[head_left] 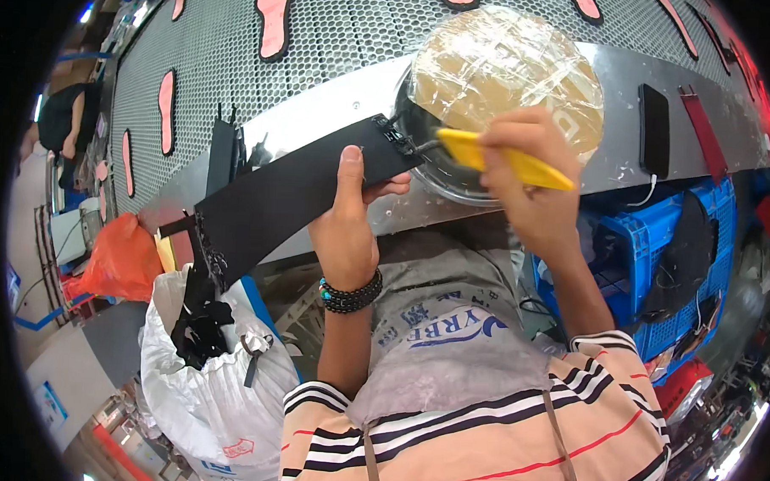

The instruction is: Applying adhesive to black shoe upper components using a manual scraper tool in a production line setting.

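Observation:
My left hand (348,226) is closed around a long black strip of shoe-upper-like material (298,191), with the thumb on its top face. Small dark tabs stick out at both ends of the strip. In my right hand (536,165) is a flat yellow handle (498,158) with a dark tip, probably a brush; motion blurs it. That tip meets the strip's right end, or comes very near it. Just behind lies a round container (407,101) partly covered by a cardboard disc (509,75) wrapped in clear tape.
A mesh conveyor (212,82) with several pink insole-shaped pieces (274,20) runs beyond the metal ledge (356,104). A phone (654,131) and a red strip (703,129) lie right. A white sack (218,396) of black pieces stands left, a blue crate (711,252) right.

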A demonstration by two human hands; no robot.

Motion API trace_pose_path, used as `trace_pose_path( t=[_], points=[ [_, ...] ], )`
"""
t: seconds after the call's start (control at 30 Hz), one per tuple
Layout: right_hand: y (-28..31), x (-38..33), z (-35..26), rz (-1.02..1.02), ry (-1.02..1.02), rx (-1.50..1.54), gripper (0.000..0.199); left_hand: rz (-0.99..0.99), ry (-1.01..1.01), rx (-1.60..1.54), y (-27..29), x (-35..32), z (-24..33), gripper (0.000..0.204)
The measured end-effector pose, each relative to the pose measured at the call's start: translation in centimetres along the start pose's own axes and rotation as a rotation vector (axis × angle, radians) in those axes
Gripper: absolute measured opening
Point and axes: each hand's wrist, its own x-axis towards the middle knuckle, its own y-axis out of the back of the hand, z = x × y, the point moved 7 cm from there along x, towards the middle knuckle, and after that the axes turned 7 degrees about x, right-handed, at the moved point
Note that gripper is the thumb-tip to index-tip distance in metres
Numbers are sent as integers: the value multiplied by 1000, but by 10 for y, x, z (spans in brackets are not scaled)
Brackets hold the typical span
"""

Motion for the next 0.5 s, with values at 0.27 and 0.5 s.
trace_pose_path(
  t=[0.27,0.5],
  points=[
    [10,7,0,184,21,32,16,-17,9,21,-9,-7,1,22],
    [10,20,-2,181,109,-37,13,-12,17,282,-6,-14,7,18]
  ],
)
